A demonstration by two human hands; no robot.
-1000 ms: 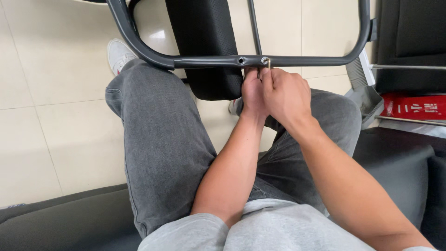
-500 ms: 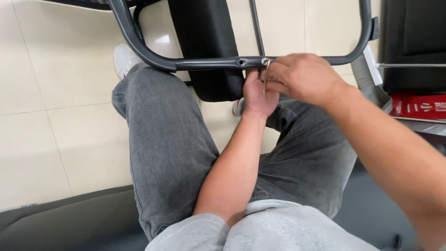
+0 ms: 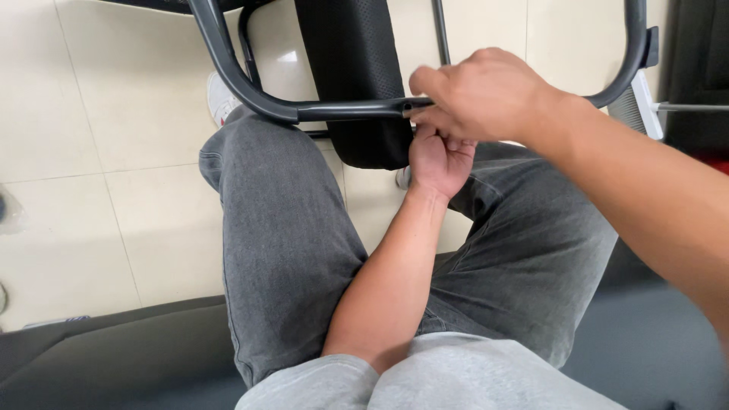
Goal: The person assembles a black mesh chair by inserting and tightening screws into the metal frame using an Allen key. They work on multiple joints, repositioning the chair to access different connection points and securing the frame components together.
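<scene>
The black metal chair frame (image 3: 334, 111) runs crosswise above the person's knees, over the tiled floor (image 3: 99, 190). The left hand (image 3: 439, 161) reaches up from below, wrist bent, fingers curled at the tube's underside. The right hand (image 3: 478, 95) arches over from the right, fingertips pinching at the tube's joint

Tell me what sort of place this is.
Probably an office or a workroom indoors: pale floor tiles, a dark metal chair frame with a black mesh panel, and the person seated at it.

Red package sliver (image 3: 717, 161) at right edge, partly hidden.
</scene>
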